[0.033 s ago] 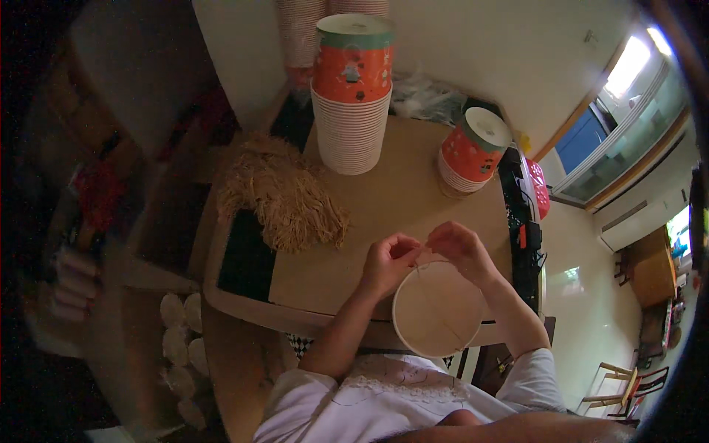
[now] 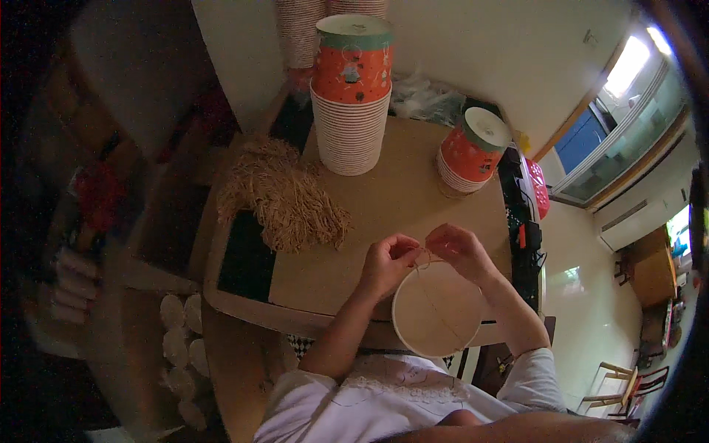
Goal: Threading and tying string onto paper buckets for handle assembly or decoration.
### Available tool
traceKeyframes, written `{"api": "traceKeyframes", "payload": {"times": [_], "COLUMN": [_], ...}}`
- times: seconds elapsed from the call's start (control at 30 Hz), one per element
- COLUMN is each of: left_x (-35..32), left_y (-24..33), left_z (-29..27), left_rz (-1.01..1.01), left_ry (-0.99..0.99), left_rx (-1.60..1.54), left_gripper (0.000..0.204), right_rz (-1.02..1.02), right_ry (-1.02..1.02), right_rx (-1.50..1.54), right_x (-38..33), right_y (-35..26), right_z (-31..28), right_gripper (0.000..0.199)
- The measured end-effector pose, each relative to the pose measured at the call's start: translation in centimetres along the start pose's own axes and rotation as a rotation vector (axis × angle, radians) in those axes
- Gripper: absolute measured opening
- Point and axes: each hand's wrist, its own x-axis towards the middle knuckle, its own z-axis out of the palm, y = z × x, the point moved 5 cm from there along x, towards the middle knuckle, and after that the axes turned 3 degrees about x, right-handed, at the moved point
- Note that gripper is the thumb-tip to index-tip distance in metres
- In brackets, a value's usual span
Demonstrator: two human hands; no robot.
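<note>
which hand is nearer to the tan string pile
Left. The left hand is to the right of the tan string pile, apart from it; the right hand is farther right, beyond the left.

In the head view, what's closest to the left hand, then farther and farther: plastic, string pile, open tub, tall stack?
From the left hand:
1. open tub, just below-right
2. string pile, to its left
3. tall stack, farther ahead
4. plastic, at the back

White short-sleeved top (image 2: 347,413), lace trim (image 2: 405,387) across front.
</note>
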Motion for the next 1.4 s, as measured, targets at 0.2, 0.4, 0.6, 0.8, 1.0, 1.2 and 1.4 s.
{"api": "traceKeyframes", "payload": {"times": [0.2,0.4,0.6,0.8,1.0,1.2,1.4], "left_x": [-0.1,-1.1,-2.9,-2.5,1.4,2.3,2.8], "left_y": [0.6,0.8,3.3,1.2,2.5,1.1,1.8], "left_z": [0.0,-0.5,-2.4,-4.6,-1.3,-0.2,0.4], "left_rz": [0.009,0.046,0.042,0.073,0.155,0.081,0.052], "left_ry": [-0.008,-0.039,-0.084,-0.129,-0.089,-0.118,-0.173], "left_rx": [0.007,0.110,-0.106,0.036,0.099,-0.049,-0.029], "left_gripper": [0.020,0.031,0.035,0.033,0.026,0.025,0.021], "right_rz": [0.025,-0.159,-0.222,-0.256,-0.331,-0.378,-0.533], "right_ry": [-0.101,0.036,0.099,0.144,0.063,0.153,-0.049], "right_rx": [-0.299,-0.416,-0.503,-0.483,-0.548,-0.610,-0.697], "right_x": [0.1,0.1,0.0,0.1,0.6,0.3,0.3], "right_y": [0.0,-1.9,-2.5,-3.0,-3.8,-4.4,-5.1], "right_z": [0.4,0.3,0.2,0.2,0.8,-1.2,0.6], "right_gripper": [0.011,0.008,0.004,0.004,0.005,0.010,0.013]}}
